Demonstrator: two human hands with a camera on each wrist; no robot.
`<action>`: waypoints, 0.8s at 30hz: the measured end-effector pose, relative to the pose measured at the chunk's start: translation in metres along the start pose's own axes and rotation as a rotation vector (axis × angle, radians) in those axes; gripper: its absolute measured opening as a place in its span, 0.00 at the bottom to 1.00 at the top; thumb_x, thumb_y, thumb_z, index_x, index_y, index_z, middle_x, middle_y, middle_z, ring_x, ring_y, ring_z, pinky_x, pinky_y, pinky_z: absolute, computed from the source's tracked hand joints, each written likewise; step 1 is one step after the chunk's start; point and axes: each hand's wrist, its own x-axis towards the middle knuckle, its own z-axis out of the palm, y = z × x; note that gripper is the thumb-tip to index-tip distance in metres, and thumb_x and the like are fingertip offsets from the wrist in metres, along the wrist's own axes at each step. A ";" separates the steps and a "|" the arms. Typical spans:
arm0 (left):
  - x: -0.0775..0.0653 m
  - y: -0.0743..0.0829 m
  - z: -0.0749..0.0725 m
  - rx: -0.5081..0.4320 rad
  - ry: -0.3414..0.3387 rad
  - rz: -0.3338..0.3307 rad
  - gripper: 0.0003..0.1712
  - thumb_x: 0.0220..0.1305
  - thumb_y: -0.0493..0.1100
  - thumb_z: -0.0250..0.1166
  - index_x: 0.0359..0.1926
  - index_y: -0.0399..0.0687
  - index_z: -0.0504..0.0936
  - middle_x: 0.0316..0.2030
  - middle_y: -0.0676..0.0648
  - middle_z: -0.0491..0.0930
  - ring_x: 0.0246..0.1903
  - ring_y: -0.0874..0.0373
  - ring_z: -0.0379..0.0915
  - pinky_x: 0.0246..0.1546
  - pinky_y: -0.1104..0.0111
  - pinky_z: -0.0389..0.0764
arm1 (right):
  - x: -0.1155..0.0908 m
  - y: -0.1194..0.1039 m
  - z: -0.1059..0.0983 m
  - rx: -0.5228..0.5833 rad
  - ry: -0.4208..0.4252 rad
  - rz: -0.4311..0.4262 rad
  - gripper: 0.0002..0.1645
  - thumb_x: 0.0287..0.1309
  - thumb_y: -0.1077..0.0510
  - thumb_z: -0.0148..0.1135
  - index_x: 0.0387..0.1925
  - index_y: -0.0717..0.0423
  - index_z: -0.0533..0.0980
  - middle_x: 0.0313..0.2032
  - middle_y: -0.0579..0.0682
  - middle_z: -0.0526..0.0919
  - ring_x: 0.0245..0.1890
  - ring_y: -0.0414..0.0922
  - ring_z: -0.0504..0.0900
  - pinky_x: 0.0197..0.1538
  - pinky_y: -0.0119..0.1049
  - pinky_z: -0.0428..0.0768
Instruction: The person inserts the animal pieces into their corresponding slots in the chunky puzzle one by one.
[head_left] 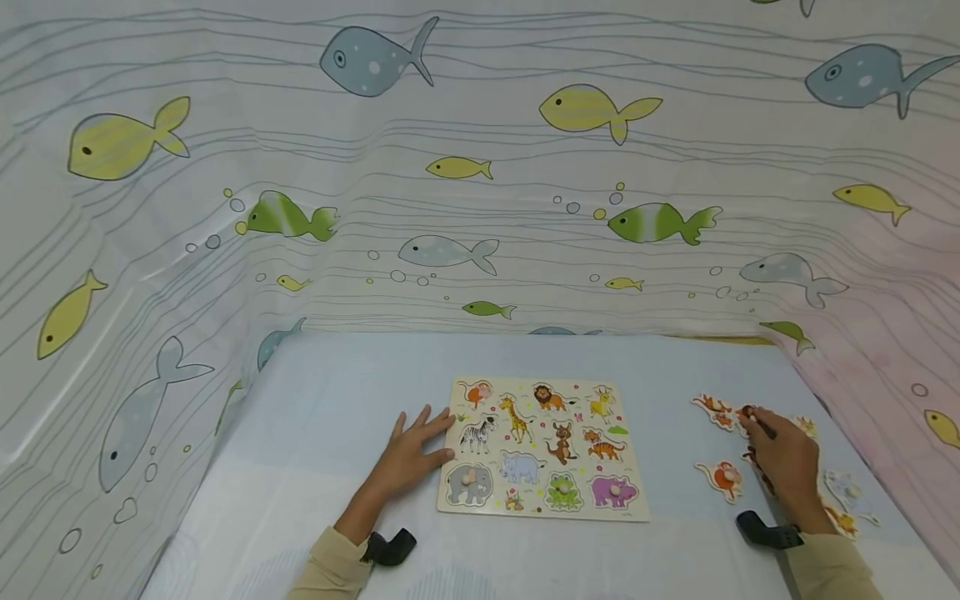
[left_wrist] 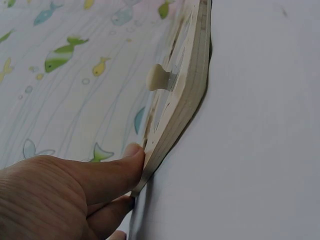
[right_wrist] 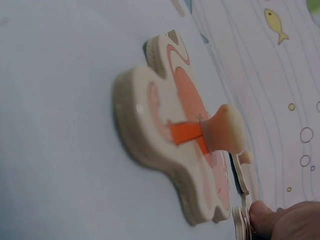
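A wooden animal puzzle board (head_left: 551, 492) lies on the table with knobbed elephant (head_left: 471, 486), frog (head_left: 563, 493) and hippo (head_left: 613, 493) pieces in its bottom row. My left hand (head_left: 405, 461) is at its left side, fingers spread, fingertips touching the edge. In the left wrist view the thumb (left_wrist: 132, 152) rests against the board's rim. Right of the board, my right hand (head_left: 787, 458) pinches a puzzle piece (head_left: 745, 414) with brown on it, largely covered by the fingers. A loose knobbed monkey piece (head_left: 725, 479) lies just left of that hand.
An orange-brown piece (head_left: 716, 408) lies left of my right fingertips. Beyond and beside that hand are a pale grey piece (head_left: 847, 490), a yellow-orange piece (head_left: 842, 522) and a yellowish piece (head_left: 806, 426). A fish-patterned sheet (head_left: 525, 200) hangs behind the table and along its sides.
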 end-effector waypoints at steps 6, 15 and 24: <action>-0.001 0.001 -0.001 -0.005 0.001 -0.001 0.35 0.60 0.47 0.72 0.68 0.51 0.74 0.71 0.51 0.67 0.78 0.46 0.48 0.79 0.48 0.27 | 0.002 -0.001 0.001 0.018 0.042 -0.038 0.19 0.66 0.62 0.63 0.54 0.70 0.79 0.52 0.73 0.81 0.52 0.70 0.80 0.52 0.66 0.78; -0.001 0.000 -0.001 -0.008 0.005 0.038 0.34 0.60 0.46 0.72 0.67 0.49 0.75 0.71 0.49 0.68 0.77 0.43 0.49 0.79 0.44 0.29 | 0.004 -0.002 0.004 -0.011 0.010 0.067 0.18 0.69 0.62 0.59 0.55 0.70 0.78 0.54 0.72 0.80 0.53 0.71 0.79 0.54 0.67 0.76; -0.001 0.001 -0.001 -0.016 -0.001 0.033 0.34 0.61 0.47 0.71 0.68 0.49 0.75 0.71 0.49 0.68 0.77 0.43 0.48 0.79 0.45 0.28 | 0.006 -0.008 0.000 0.013 0.092 -0.004 0.15 0.67 0.67 0.58 0.51 0.72 0.80 0.51 0.73 0.82 0.51 0.70 0.80 0.52 0.67 0.78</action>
